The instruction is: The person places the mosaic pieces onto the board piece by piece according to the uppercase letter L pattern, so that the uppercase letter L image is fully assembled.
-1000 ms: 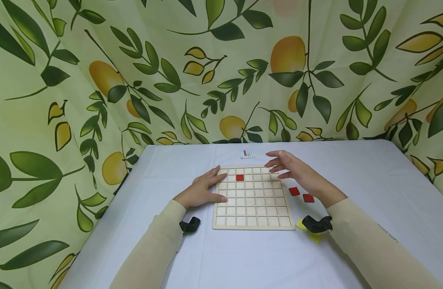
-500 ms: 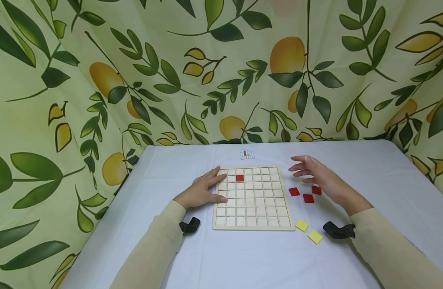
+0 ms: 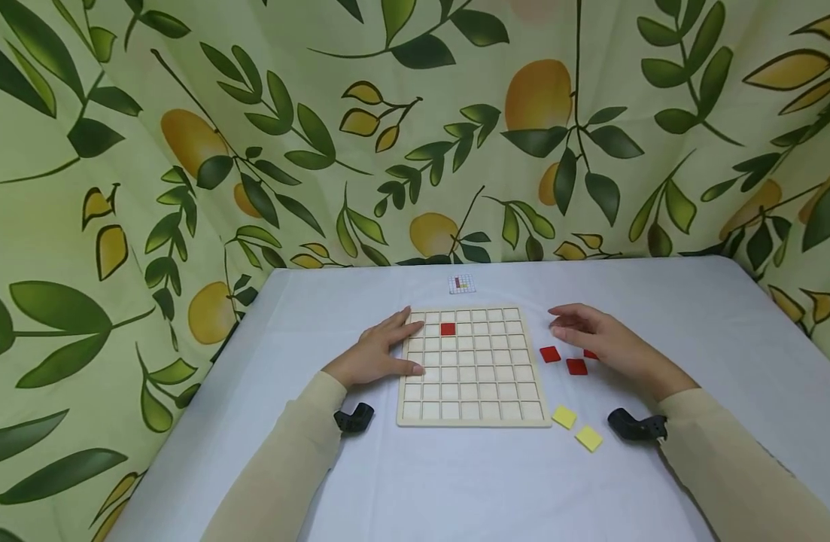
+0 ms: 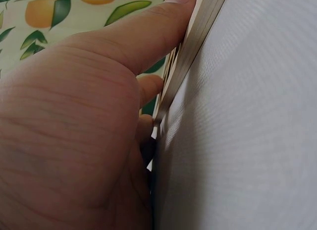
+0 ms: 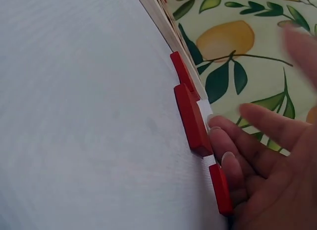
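A pale wooden grid board [image 3: 478, 395] lies on the white cloth, with one red square tile [image 3: 448, 329] in a cell of its second row. My left hand [image 3: 374, 350] rests across the board's left edge, fingers and thumb spread; in the left wrist view its thumb [image 4: 143, 36] lies along the board's side [image 4: 190, 51]. To the right of the board my right hand [image 3: 600, 339] hovers with relaxed fingers over loose red tiles [image 3: 577, 366], partly hiding one. The right wrist view has its fingertips [image 5: 229, 159] close beside the red tiles [image 5: 192, 120], thumb and fingers apart.
Two yellow square tiles [image 3: 588, 438] lie by the board's near right corner. Behind the board is a small printed grid card [image 3: 462, 283] with coloured squares. A leaf-and-fruit patterned curtain [image 3: 387, 173] hangs behind the table. Black wrist devices [image 3: 636, 426] sit at both cuffs.
My right hand has moved right, from above the board's far right corner to beside the red tiles, then dipped lower, covering most of one tile. The left hand stays on the board.
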`<state>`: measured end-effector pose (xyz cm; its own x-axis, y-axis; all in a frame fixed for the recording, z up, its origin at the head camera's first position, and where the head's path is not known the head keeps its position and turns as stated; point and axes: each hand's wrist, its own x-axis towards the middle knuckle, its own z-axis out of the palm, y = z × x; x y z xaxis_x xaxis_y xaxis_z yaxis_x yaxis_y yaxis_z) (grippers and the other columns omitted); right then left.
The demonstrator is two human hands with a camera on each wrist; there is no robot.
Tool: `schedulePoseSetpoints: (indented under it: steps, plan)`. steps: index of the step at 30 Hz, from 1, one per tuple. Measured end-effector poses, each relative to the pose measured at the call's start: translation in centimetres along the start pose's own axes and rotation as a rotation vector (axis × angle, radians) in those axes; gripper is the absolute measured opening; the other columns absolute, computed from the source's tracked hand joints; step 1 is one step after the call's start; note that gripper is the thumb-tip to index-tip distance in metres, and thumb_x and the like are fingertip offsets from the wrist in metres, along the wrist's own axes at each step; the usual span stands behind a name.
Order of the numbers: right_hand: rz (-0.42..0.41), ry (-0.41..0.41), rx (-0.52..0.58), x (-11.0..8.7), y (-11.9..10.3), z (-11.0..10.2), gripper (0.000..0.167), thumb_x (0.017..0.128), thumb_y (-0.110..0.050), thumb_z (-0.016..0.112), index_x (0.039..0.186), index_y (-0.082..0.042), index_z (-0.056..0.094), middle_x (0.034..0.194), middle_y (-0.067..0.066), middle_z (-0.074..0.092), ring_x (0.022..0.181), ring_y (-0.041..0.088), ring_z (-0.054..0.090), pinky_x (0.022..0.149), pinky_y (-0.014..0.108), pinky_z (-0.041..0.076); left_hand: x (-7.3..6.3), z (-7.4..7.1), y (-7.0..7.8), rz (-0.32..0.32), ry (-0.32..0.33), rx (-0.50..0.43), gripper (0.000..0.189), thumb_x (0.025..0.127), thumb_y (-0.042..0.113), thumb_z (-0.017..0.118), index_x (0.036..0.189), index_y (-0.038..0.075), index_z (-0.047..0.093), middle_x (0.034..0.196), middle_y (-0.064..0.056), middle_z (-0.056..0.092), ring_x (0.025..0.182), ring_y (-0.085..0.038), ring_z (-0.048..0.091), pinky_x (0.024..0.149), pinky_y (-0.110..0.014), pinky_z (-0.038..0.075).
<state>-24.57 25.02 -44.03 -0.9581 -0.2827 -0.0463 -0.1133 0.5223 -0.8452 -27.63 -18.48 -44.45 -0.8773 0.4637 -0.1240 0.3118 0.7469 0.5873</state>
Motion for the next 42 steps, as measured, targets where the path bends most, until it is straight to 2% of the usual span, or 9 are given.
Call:
schedulePoseSetpoints:
  steps: [3, 6, 12, 16, 21, 24, 32, 37, 42]
  plan:
    - [-0.016, -0.011, -0.047, 0.3, 0.5, 0.1, 0.061, 0.101, -0.038, 0.081, 0.15, -0.006, 0.062, 0.148, 0.016, 0.06, 0.135, 0.037, 0.051, 0.108, 0.056, 0.044, 0.1, 0.0, -0.1, 0.003, 0.002, 0.001, 0.1, 0.086, 0.064, 0.086, 0.17, 0.032, 0.042, 0.181, 0.009, 0.01, 0.165, -0.024, 0.007, 0.128, -0.06, 0.01]
    - [-0.059, -0.022, -0.084, 0.4, 0.8, 0.2, 0.051, 0.096, -0.03, 0.087, 0.138, -0.006, 0.071, 0.145, 0.014, 0.059, 0.134, 0.036, 0.049, 0.109, 0.051, 0.039, 0.0, -0.1, -0.1, 0.003, 0.003, 0.0, 0.099, 0.087, 0.063, 0.087, 0.17, 0.031, 0.043, 0.181, 0.008, 0.01, 0.166, -0.024, 0.007, 0.128, -0.06, 0.01]
    - [-0.07, -0.015, -0.124, 0.4, 0.8, 0.5, 0.022, 0.097, -0.017, 0.084, 0.117, -0.01, 0.08, 0.144, 0.012, 0.056, 0.136, 0.038, 0.047, 0.105, 0.042, 0.045, 0.0, -0.1, -0.1, 0.008, 0.005, -0.004, 0.099, 0.087, 0.062, 0.087, 0.17, 0.03, 0.043, 0.181, 0.006, 0.011, 0.166, -0.025, 0.008, 0.128, -0.06, 0.01]
    - [-0.078, 0.009, -0.111, 0.4, 0.9, 0.6, 0.015, 0.096, -0.013, 0.084, 0.11, -0.011, 0.077, 0.14, 0.013, 0.059, 0.133, 0.039, 0.049, 0.104, 0.042, 0.045, 0.1, -0.1, -0.1, 0.015, 0.003, -0.006, 0.099, 0.087, 0.061, 0.087, 0.17, 0.029, 0.043, 0.181, 0.005, 0.011, 0.165, -0.024, 0.008, 0.129, -0.058, 0.009]
    - [-0.081, 0.025, -0.069, 0.3, 0.9, 0.7, 0.016, 0.097, -0.011, 0.084, 0.107, -0.011, 0.073, 0.12, 0.009, 0.069, 0.112, 0.032, 0.057, 0.09, 0.032, 0.05, 0.1, -0.1, -0.2, 0.011, 0.003, -0.012, 0.1, 0.086, 0.062, 0.088, 0.169, 0.029, 0.044, 0.181, 0.007, 0.011, 0.165, -0.025, 0.009, 0.128, -0.059, 0.01]
    - [-0.071, 0.039, -0.067, 0.1, 0.8, 0.8, 0.012, 0.098, -0.01, 0.083, 0.106, -0.011, 0.073, 0.108, 0.006, 0.071, 0.101, 0.031, 0.058, 0.08, 0.031, 0.052, 0.0, 0.0, -0.1, 0.002, 0.005, -0.015, 0.1, 0.085, 0.064, 0.088, 0.169, 0.031, 0.044, 0.181, 0.009, 0.011, 0.165, -0.026, 0.009, 0.128, -0.062, 0.012]
    - [-0.058, 0.101, -0.025, -0.3, -0.4, 0.9, 0.014, 0.102, -0.005, 0.076, 0.115, -0.006, 0.073, 0.106, 0.01, 0.071, 0.096, 0.032, 0.058, 0.068, 0.031, 0.054, 0.0, -0.1, 0.0, 0.024, -0.002, -0.005, 0.1, 0.086, 0.062, 0.088, 0.17, 0.029, 0.043, 0.181, 0.007, 0.011, 0.165, -0.024, 0.007, 0.128, -0.061, 0.01]
    - [-0.054, 0.118, -0.016, -0.4, -1.9, 1.3, 0.019, 0.104, -0.005, 0.072, 0.123, -0.003, 0.073, 0.114, 0.01, 0.073, 0.102, 0.032, 0.06, 0.073, 0.03, 0.056, 0.1, -0.1, -0.1, 0.026, -0.01, -0.008, 0.1, 0.086, 0.062, 0.087, 0.17, 0.029, 0.043, 0.181, 0.007, 0.011, 0.165, -0.024, 0.007, 0.128, -0.06, 0.009]
    - [-0.076, 0.09, 0.005, -0.4, -3.7, 2.3, 0.021, 0.104, -0.009, 0.077, 0.124, -0.004, 0.073, 0.115, 0.007, 0.075, 0.104, 0.027, 0.065, 0.082, 0.026, 0.056, 0.0, -0.1, -0.1, 0.027, -0.014, -0.008, 0.1, 0.087, 0.062, 0.087, 0.17, 0.028, 0.043, 0.181, 0.006, 0.01, 0.166, -0.024, 0.007, 0.128, -0.06, 0.009]
